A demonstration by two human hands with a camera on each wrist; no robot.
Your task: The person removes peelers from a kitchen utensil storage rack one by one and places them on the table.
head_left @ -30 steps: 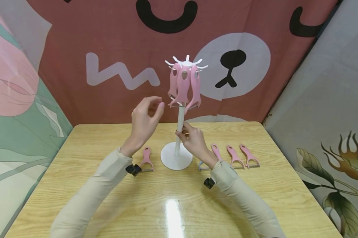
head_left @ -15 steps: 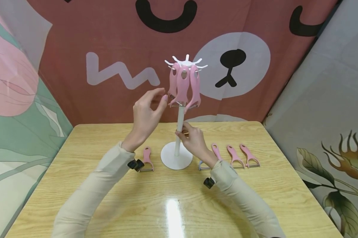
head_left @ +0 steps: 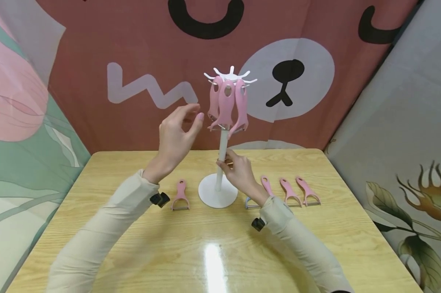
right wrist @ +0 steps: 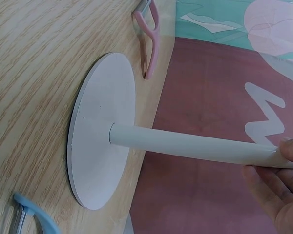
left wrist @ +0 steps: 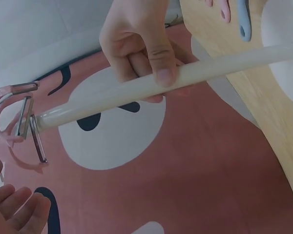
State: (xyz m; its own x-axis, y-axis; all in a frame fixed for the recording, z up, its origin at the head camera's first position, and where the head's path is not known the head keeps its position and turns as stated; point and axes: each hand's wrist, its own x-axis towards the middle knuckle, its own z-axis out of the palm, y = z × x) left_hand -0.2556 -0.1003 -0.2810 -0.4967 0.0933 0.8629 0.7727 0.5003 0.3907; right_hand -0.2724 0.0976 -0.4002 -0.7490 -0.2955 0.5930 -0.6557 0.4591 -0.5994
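A white stand with a ring of hooks [head_left: 230,76] holds several pink peelers [head_left: 225,103] by their handle holes. My right hand [head_left: 239,171] grips the middle of its pole [head_left: 222,148], thumb across the front in the left wrist view. My left hand [head_left: 178,132] is raised just left of the hanging peelers, fingers loosely bent and holding nothing. The left wrist view shows the blades [left wrist: 27,117] of the hanging peelers near its fingers [left wrist: 19,207]. The round white base [head_left: 213,199] stands on the table.
One pink peeler [head_left: 181,193] lies left of the base on the wooden table [head_left: 151,252]. To the right lie two pink peelers, one mid-row [head_left: 289,191] and one at the end [head_left: 307,190], plus one with a blue head [right wrist: 36,212], partly behind the right wrist. Printed cloth [head_left: 151,53] hangs behind.
My left hand rose toward the hanging peelers, then drew back slightly left. My right hand keeps its grip on the pole, and the peelers hang as before.
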